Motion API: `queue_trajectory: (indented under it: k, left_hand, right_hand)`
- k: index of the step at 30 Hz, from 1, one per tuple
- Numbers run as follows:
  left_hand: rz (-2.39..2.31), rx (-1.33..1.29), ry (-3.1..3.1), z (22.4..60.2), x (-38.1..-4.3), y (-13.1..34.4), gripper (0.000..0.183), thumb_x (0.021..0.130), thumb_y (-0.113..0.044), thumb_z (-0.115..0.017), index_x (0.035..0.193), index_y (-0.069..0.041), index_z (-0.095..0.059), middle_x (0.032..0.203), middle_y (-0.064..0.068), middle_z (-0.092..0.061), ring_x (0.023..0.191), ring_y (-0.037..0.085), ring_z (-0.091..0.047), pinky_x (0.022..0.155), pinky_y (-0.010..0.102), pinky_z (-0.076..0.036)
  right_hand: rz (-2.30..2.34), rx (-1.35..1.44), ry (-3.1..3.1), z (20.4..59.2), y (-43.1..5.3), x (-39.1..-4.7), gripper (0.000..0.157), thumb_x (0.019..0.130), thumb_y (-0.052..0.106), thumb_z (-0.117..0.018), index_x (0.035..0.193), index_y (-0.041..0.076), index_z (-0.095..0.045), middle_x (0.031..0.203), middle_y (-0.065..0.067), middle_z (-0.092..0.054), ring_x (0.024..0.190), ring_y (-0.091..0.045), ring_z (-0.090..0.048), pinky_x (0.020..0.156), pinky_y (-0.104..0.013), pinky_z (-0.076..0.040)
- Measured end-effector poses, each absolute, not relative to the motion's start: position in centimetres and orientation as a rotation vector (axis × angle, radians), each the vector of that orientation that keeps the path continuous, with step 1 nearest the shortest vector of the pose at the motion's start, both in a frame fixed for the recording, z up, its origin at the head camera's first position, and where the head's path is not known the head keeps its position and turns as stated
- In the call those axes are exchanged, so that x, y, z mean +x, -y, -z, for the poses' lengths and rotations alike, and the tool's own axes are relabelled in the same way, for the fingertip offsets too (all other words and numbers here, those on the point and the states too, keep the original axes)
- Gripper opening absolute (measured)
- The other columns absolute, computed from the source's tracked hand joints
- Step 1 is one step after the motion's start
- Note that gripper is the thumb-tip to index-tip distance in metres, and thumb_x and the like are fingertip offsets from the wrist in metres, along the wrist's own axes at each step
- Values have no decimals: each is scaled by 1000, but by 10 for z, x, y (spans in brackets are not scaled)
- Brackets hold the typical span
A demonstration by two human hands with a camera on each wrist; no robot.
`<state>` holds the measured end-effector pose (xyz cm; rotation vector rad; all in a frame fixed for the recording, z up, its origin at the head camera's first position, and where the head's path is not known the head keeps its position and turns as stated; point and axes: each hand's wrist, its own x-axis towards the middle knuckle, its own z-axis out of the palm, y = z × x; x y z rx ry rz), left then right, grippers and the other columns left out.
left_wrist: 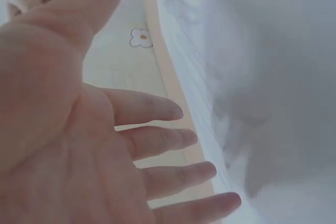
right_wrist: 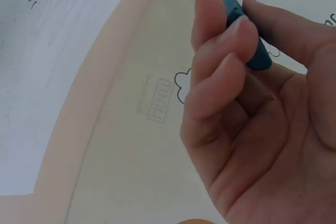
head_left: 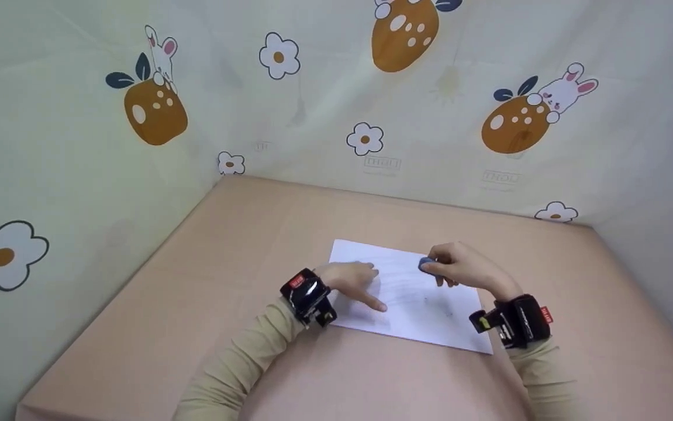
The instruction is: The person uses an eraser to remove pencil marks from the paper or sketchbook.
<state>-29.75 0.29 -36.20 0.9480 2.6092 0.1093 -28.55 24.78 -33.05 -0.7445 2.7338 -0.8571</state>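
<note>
A white rectangular sheet (head_left: pixel 406 324) with faint grey smears and a few dark specks lies on the table. My left hand (head_left: pixel 352 282) is over its left part, fingers spread and straight, thumb pointing toward the middle of the sheet; the left wrist view shows nothing in the palm. Above the sheet's far right part, my right hand (head_left: pixel 466 268) pinches a small blue eraser (head_left: pixel 425 265) between thumb and fingers. Seen from the right wrist, the eraser (right_wrist: pixel 260 59) is a slim blue block held raised from the sheet, partly hidden by the curled fingers.
A tan cover (head_left: pixel 266 228) spreads over the table around the sheet. Pale curtains (head_left: pixel 313 105) printed with flowers, rabbits and brown fruit stand along the back and sides. Both wrists carry black strapped cameras (head_left: pixel 523 321).
</note>
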Motion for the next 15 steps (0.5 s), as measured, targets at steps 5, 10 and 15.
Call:
queue_trajectory:
  k: [5, 10, 15]
  left_hand:
    - [-51, 808, -2667, 365, -306, 18, 94, 78, -55, -70, 145, 1, -35, 151, 18, -36, 141, 32, -33, 119, 40, -27]
    - [108, 696, -2710, 375, -315, 33, 97, 70, -54, -78, 139, 4, -42, 138, 20, -47, 126, 34, -46, 108, 42, -42]
    - [46, 602, -2679, 379, -319, 35, 102, 69, -50, -81, 144, 2, -36, 153, 21, -32, 141, 36, -31, 117, 45, -30]
  right_hand:
    - [636, -557, -2865, 345, -250, -293, 25, 91, 20, -60, 80, -1, -66, 56, 0, -58, 51, -11, -48, 51, -22, -39]
    - [442, -447, -2945, 367, -256, -300, 24, 85, 16, -62, 67, 1, -64, 49, 2, -51, 48, -11, -45, 53, -22, -35]
    - [584, -545, -2809, 383, -249, -307, 29, 87, 22, -63, 64, 6, -59, 53, 5, -50, 47, -6, -44, 48, -19, -35]
